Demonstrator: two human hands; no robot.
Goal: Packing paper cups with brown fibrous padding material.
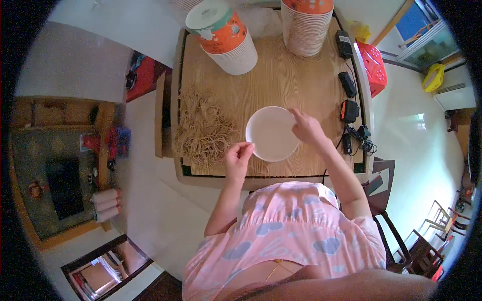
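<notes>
A round white paper bucket (272, 134) stands near the front middle of the wooden table, its open mouth facing up. At its left front rim, the thumb and fingers of my left hand (238, 158) are pinched together. My right hand (308, 129) holds the right side of the rim, its index finger stretched along the edge; the other fingers are partly hidden. A loose heap of tan twine-like strings (203, 128) lies to the left of the bucket. The bucket's outer wall is mostly out of sight.
Two tall stacks of nested paper buckets, a left stack (226, 42) and a right stack (306, 30), stand at the table's far side. Black adapters (347, 84) and tangled cables (362, 138) line the right edge. A red plastic stool (371, 67) is beyond it.
</notes>
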